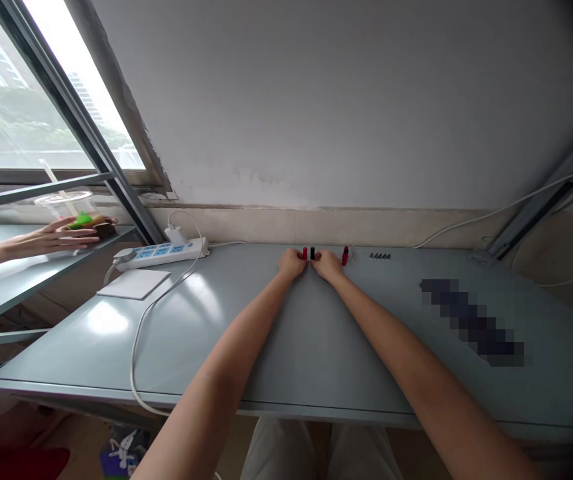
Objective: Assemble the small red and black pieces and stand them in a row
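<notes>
Pieces: a small red piece [305,253] and a black piece [312,253] stand upright at the grey table's [311,347] far edge, between our hands.
Hands: our left hand [292,263] and right hand [327,265] rest beside them, fingers [318,257] curled; we cannot tell whether they grip.
Right: a red-and-black piece [345,255].
Left: a power strip [161,254].

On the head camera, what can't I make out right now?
Head view:
- Small red and black pieces: the left hand and right hand cover their lower parts, so their shape and any grip are unclear.
- Row of tiny dark pieces: too small to identify.
- Long dark object: hidden by pixelated blur.
</notes>
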Tool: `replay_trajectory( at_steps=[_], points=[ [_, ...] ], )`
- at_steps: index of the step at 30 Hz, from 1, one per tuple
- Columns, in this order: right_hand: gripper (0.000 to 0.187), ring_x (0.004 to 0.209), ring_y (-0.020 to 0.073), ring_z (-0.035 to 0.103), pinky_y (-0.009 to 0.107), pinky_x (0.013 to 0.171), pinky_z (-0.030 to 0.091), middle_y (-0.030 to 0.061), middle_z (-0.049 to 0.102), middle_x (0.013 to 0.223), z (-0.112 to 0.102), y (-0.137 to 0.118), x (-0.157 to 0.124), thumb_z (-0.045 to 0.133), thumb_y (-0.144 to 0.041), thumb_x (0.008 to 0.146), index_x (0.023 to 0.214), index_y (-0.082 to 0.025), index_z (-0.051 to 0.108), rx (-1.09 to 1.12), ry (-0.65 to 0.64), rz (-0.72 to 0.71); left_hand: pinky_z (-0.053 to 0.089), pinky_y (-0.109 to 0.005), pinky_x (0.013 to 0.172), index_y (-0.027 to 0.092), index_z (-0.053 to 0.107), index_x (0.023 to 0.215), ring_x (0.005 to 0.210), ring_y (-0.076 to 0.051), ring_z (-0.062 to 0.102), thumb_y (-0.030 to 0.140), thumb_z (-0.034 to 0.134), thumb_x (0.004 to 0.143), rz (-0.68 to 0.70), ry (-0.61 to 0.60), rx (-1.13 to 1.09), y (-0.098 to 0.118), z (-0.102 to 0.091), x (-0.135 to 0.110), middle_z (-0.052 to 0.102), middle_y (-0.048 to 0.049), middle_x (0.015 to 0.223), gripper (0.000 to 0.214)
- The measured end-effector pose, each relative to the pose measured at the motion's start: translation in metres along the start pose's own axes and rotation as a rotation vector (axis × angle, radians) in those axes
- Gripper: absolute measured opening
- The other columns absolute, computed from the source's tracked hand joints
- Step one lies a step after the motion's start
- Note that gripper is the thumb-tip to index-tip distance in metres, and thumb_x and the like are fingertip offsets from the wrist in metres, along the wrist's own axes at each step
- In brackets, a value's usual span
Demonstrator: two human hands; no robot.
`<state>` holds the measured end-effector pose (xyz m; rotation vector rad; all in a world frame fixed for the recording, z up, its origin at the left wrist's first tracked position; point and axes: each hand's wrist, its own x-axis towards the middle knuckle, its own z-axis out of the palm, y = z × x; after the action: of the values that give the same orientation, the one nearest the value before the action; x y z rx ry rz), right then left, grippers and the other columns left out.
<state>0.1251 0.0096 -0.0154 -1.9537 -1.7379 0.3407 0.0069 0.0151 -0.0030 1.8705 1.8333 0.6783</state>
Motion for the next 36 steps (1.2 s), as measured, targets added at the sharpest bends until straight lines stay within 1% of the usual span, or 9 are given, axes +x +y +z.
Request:
replay_trajectory(
  at_steps=[7, 11, 13, 16, 19, 23, 28, 32, 36],
  points=[
    [0.019, 0.092, 0.022, 0.059, 0.031, 0.074, 0.042, 0.0064, 0.066, 0.095, -0.001, 0.0, 0.0, 0.055, -0.028, 0.073, 0.088, -0.021, 0.064, -0.025, -0.02, -0.028, 0.042, -0.032, 0.078, 0.019, 0.065, 0.083, 0.09, -0.023, 0.059, 0.033, 0.064, 0.066, -0.017, -0.037, 0.037, 0.002, 0.0, 0.004, 0.067, -0.009, 0.09, 0.022],
    [0.024, 0.096, 0.0228, 0.057, 0.031, 0.078, 0.042, 0.0089, 0.064, 0.1, -0.006, 0.001, -0.006, 0.056, -0.028, 0.074, 0.095, -0.019, 0.064, -0.066, -0.007, -0.066, 0.042, -0.032, 0.082, 0.019, 0.061, 0.096, 0.098, -0.024, 0.057, 0.032, 0.066, 0.064, -0.011, -0.071, 0.102, 0.002, -0.011, 0.0, 0.064, -0.0102, 0.103, 0.035],
    [0.027, 0.096, 0.0224, 0.057, 0.031, 0.078, 0.041, 0.0097, 0.064, 0.101, -0.014, 0.004, -0.014, 0.056, -0.028, 0.075, 0.098, -0.018, 0.063, -0.086, 0.003, -0.085, 0.04, -0.033, 0.085, 0.019, 0.059, 0.1, 0.102, -0.025, 0.055, 0.033, 0.067, 0.063, 0.016, -0.07, 0.179, 0.004, -0.021, -0.006, 0.062, -0.0113, 0.107, 0.04],
    [0.024, 0.089, 0.0213, 0.059, 0.03, 0.075, 0.042, 0.0082, 0.066, 0.094, -0.035, 0.01, -0.029, 0.055, -0.028, 0.076, 0.096, -0.018, 0.064, -0.095, -0.012, -0.13, 0.039, -0.035, 0.086, 0.019, 0.061, 0.095, 0.1, -0.025, 0.055, 0.033, 0.062, 0.068, 0.09, -0.095, 0.266, 0.011, -0.034, -0.02, 0.062, -0.0107, 0.105, 0.03],
    [0.021, 0.083, 0.0215, 0.06, 0.029, 0.069, 0.042, 0.0078, 0.066, 0.089, -0.057, 0.021, -0.046, 0.052, -0.028, 0.077, 0.09, -0.019, 0.066, -0.138, -0.05, -0.149, 0.043, -0.029, 0.077, 0.019, 0.062, 0.091, 0.089, -0.022, 0.059, 0.035, 0.057, 0.072, 0.249, -0.241, 0.206, 0.021, -0.038, -0.037, 0.064, -0.0087, 0.097, 0.025],
    [0.022, 0.086, 0.0218, 0.059, 0.029, 0.071, 0.042, 0.0096, 0.065, 0.092, -0.075, 0.045, -0.064, 0.052, -0.026, 0.078, 0.094, -0.018, 0.065, -0.222, -0.045, -0.139, 0.042, -0.026, 0.08, 0.02, 0.06, 0.105, 0.092, -0.02, 0.057, 0.035, 0.051, 0.077, 0.491, -0.364, 0.173, 0.036, -0.022, -0.053, 0.064, -0.007, 0.099, 0.033],
    [0.029, 0.102, 0.0256, 0.053, 0.035, 0.083, 0.039, 0.0128, 0.059, 0.11, -0.074, 0.069, -0.07, 0.052, -0.026, 0.079, 0.105, -0.016, 0.062, -0.312, 0.018, -0.124, 0.035, -0.03, 0.092, 0.017, 0.036, 0.133, 0.111, -0.023, 0.047, 0.026, 0.042, 0.082, 0.645, -0.207, 0.233, 0.052, 0.011, -0.061, 0.055, -0.0107, 0.118, 0.052],
    [0.033, 0.108, 0.0261, 0.05, 0.037, 0.088, 0.038, 0.0126, 0.056, 0.115, -0.069, 0.075, -0.067, 0.049, -0.028, 0.081, 0.11, -0.017, 0.06, -0.268, 0.013, -0.123, 0.035, -0.034, 0.091, 0.015, 0.02, 0.14, 0.112, -0.025, 0.046, 0.023, 0.038, 0.082, 0.624, -0.13, 0.275, 0.061, 0.029, -0.06, 0.051, -0.0145, 0.121, 0.061],
    [0.036, 0.113, 0.0276, 0.046, 0.04, 0.089, 0.037, 0.0134, 0.052, 0.123, -0.065, 0.077, -0.066, 0.046, -0.03, 0.082, 0.114, -0.018, 0.057, -0.256, -0.014, -0.135, 0.035, -0.034, 0.09, 0.018, 0.019, 0.14, 0.112, -0.025, 0.045, 0.023, 0.035, 0.085, 0.558, -0.065, 0.249, 0.064, 0.038, -0.054, 0.051, -0.0141, 0.118, 0.057]
  ],
)
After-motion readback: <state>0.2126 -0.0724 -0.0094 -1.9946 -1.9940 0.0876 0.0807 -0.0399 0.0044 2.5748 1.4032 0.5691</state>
